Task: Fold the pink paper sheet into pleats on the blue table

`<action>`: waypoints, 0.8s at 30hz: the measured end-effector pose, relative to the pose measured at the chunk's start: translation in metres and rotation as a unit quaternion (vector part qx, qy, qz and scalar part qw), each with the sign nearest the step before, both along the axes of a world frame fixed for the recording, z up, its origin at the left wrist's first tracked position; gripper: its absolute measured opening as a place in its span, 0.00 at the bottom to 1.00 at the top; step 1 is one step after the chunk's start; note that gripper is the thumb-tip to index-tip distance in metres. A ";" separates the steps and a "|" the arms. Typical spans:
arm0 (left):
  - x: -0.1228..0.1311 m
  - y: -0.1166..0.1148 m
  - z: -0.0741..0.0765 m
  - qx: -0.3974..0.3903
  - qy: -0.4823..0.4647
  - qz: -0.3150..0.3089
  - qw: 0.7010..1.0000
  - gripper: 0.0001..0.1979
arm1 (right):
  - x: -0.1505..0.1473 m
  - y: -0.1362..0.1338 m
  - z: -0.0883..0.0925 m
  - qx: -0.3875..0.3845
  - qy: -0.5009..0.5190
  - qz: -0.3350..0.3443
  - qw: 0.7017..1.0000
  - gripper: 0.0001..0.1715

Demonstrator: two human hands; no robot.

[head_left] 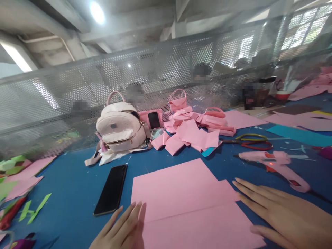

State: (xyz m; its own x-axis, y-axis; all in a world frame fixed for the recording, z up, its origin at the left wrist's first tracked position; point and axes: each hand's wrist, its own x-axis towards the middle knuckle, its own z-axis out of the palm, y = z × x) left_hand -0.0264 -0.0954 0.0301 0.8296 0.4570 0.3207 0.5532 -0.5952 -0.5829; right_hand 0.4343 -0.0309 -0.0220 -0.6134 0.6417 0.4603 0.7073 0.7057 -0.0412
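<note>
Large pink paper (178, 186) lies on the blue table in front of me, with a crease or edge running across it. At its left edge rests my left hand (121, 228), fingers stretched out. My right hand (282, 211) is spread at the right side, fingertips by the paper's edge and palm down. Neither hand grips anything. Just beyond my right hand lies a pink glue gun (280, 164) with a small lit orange light. A black phone (111, 190) sits left of the paper, near my left hand.
A pale backpack (121, 128) stands at the back, beside folded pink paper pieces (194, 135) and small paper bags. Scissors (254, 140) lie behind the glue gun. Blue paper (298, 135) is at right, green scraps (38, 207) at left. A perforated metal screen (160, 72) closes off the back.
</note>
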 end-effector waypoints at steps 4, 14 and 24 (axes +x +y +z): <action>0.034 0.018 0.022 -0.097 -0.127 0.020 0.987 0.13 | -0.051 0.003 0.053 -0.045 -0.023 0.058 0.997 0.23; 0.114 0.058 -0.006 -0.264 -0.276 0.168 0.909 0.04 | -0.162 0.037 0.056 -0.058 -0.092 0.023 0.994 0.04; 0.112 0.063 -0.010 -0.348 -0.362 0.147 0.852 0.06 | -0.164 0.041 0.045 -0.140 0.026 0.093 0.985 0.14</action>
